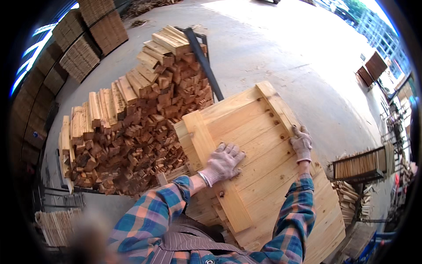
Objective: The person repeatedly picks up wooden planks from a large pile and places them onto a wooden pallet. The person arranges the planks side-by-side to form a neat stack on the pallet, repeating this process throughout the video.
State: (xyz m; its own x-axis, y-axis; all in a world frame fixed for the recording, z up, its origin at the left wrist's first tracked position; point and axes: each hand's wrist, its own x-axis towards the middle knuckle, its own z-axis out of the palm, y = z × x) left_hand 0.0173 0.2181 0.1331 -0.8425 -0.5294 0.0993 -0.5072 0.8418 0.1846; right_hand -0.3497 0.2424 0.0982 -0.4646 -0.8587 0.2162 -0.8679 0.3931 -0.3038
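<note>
A slatted wooden panel (259,152) of pale planks lies tilted in front of me, with a batten (235,207) across its left part and another batten (274,103) along its right side. Dark knots show in the wood. My left hand (223,165), in a pinkish knitted glove, rests flat on the planks beside the left batten, fingers spread. At the right edge, my right hand (301,144), gloved alike, has its fingers bent over the batten and holds the panel there. Under the panel lies a wider plank surface (325,220), partly hidden by it and my right arm.
A large heap of cut wood blocks (136,145) stands at the left, against a dark metal post (203,61). Stacked pallets of boards (79,57) line the far left. At the right are a rack of thin slats (360,165) and loose wood strips (347,200). Concrete floor (272,48) stretches beyond.
</note>
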